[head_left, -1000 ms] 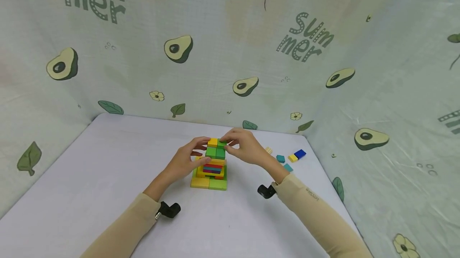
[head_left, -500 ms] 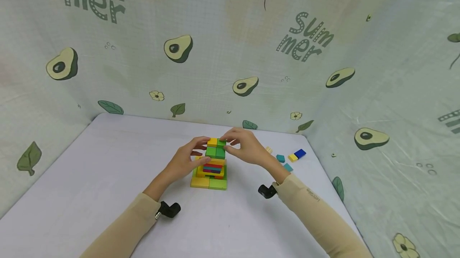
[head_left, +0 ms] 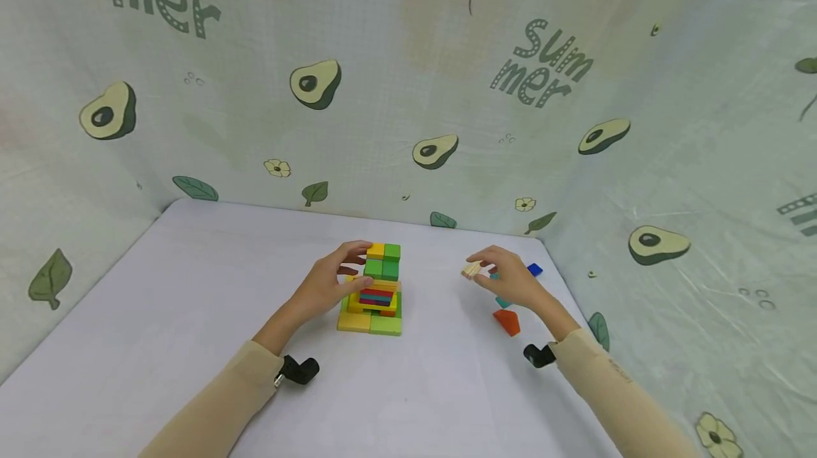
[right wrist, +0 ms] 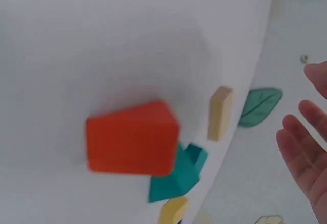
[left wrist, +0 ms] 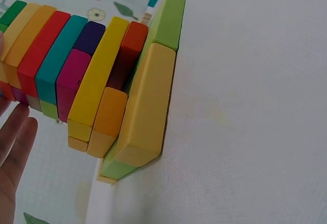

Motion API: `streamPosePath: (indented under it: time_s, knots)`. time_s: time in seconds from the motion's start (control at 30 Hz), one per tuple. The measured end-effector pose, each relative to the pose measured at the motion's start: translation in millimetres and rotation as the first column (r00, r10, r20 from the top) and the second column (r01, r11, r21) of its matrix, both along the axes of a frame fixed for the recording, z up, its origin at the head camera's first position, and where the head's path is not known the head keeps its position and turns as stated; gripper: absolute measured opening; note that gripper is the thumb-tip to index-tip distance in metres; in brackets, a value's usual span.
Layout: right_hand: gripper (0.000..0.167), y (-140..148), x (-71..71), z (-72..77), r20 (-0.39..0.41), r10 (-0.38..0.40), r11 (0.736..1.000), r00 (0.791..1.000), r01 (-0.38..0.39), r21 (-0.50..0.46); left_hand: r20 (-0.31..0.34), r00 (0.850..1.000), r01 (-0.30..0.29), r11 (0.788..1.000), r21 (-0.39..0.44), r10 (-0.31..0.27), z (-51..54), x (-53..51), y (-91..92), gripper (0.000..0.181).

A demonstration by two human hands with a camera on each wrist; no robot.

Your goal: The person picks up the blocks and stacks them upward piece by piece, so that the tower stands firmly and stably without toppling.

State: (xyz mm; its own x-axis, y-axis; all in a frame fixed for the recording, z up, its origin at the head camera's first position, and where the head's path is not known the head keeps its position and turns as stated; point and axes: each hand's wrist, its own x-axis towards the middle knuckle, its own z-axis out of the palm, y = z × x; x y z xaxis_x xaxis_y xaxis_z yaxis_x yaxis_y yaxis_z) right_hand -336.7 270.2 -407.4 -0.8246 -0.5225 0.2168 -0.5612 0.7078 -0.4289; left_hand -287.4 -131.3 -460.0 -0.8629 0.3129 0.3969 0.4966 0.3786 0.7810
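A tower of coloured building blocks [head_left: 383,288] stands at mid-table, topped by a yellow block [head_left: 375,251] and a light green block [head_left: 392,252]. My left hand [head_left: 325,282] rests at its left side, thumb in front and fingers by the top. In the left wrist view those fingers look loose, with a gap to the lower layers. Farther right, my right hand [head_left: 510,277] hovers with fingers spread beside a beige block [head_left: 471,270]. The right wrist view shows the beige block [right wrist: 220,113] apart from the fingers.
An orange-red block [head_left: 507,322] lies in front of the right hand. Teal blocks [right wrist: 176,175], a small yellow block [right wrist: 173,209] and a blue block [head_left: 535,269] lie near it, partly hidden. A printed cloth [head_left: 357,139] hangs behind the table.
My right hand has left the tower top and moved right to the loose blocks. The light green top block stays in place. The orange-red block has come into sight. My left hand has barely moved.
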Motion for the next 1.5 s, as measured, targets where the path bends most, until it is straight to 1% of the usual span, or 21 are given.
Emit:
streamPosePath:
  time_s: [0.17, 0.3, 0.37, 0.53, 0.77, 0.87, 0.93, 1.0, 1.07, 1.13, 1.2, 1.27, 1.37, 1.43, 1.5]
  knots:
    - [0.04, 38.4, -14.7, -19.0, 0.046, -0.081, 0.993, 0.996, 0.076, 0.088, 0.013, 1.0, -0.003, 1.0, 0.001, 0.003, 1.5, 1.5, -1.7, 0.068]
    - [0.042, 52.6, -24.4, -29.2, 0.078, -0.137, 0.98, 0.987, 0.124, 0.156, 0.009, 1.0, 0.0, 1.0, 0.001, 0.0, 1.2, 1.5, -1.6, 0.068]
    - [0.043, 54.7, -27.9, -32.4, 0.102, -0.161, 0.974, 0.982, 0.142, 0.176, 0.01, 1.0, 0.005, 1.0, 0.006, -0.005, 0.6, 1.1, -1.3, 0.067]
    - [0.04, 54.6, -35.1, -39.8, 0.125, -0.213, 0.959, 0.969, 0.183, 0.215, 0.003, 1.0, 0.005, 1.0, 0.006, -0.005, -1.9, -1.2, -0.7, 0.067]
    - [0.033, 53.6, -37.4, -46.9, 0.168, -0.282, 0.948, 0.945, 0.248, 0.197, 0.002, 1.0, 0.004, 1.0, -0.003, -0.004, -3.3, -2.9, -0.7, 0.067]
    - [0.032, 51.8, -37.6, -48.0, 0.168, -0.289, 0.948, 0.942, 0.257, 0.188, 0.005, 1.0, 0.002, 1.0, 0.002, -0.002, -3.1, -2.4, -0.8, 0.067]
    - [0.031, 50.7, -37.2, -47.8, 0.156, -0.281, 0.95, 0.947, 0.251, 0.187, 0.003, 1.0, 0.0, 1.0, 0.002, 0.0, -3.1, -2.1, -0.8, 0.067]
    - [0.031, 48.6, -36.3, -47.1, 0.128, -0.272, 0.952, 0.954, 0.247, 0.18, 0.001, 1.0, 0.002, 1.0, 0.0, -0.002, -3.2, -1.9, -0.6, 0.067]
    - [0.031, 44.6, -33.0, -43.5, 0.088, -0.25, 0.959, 0.964, 0.234, 0.16, 0.001, 1.0, 0.004, 1.0, -0.003, -0.004, -3.3, -1.8, 0.1, 0.068]
    - [0.031, 36.7, -27.6, -35.4, 0.041, -0.207, 0.972, 0.977, 0.201, 0.118, 0.005, 1.0, 0.005, 1.0, -0.005, -0.004, -3.1, -1.5, 0.4, 0.068]
    - [0.031, 23.2, -19.5, -22.7, -0.002, -0.154, 0.986, 0.988, 0.154, 0.063, 0.007, 1.0, 0.003, 1.0, -0.004, -0.003, -2.6, -1.2, 0.5, 0.067]
    - [0.031, 5.7, -10.5, -8.6, -0.048, -0.082, 0.997, 0.995, 0.082, 0.008, 0.01, 1.0, -0.001, 1.0, -0.002, 0.001, -2.0, -0.8, 0.2, 0.068]
    - [0.03, -26.3, 6.8, 13.7, -0.105, 0.025, 0.998, 0.994, -0.03, -0.048, 0.014, 1.0, 0.0, 1.0, 0.002, 0.0, -1.6, -0.7, -0.4, 0.068]
    - [0.03, -47.8, 19.4, 26.7, -0.138, 0.091, 0.993, 0.986, -0.101, -0.067, 0.016, 1.0, 0.002, 1.0, 0.001, -0.002, -1.1, -0.6, -0.8, 0.068]
    - [0.03, -68.0, 31.9, 37.5, -0.154, 0.138, 0.986, 0.978, -0.15, -0.07, 0.017, 1.0, 0.005, 1.0, 0.001, -0.005, -0.9, -0.5, -1.0, 0.069]
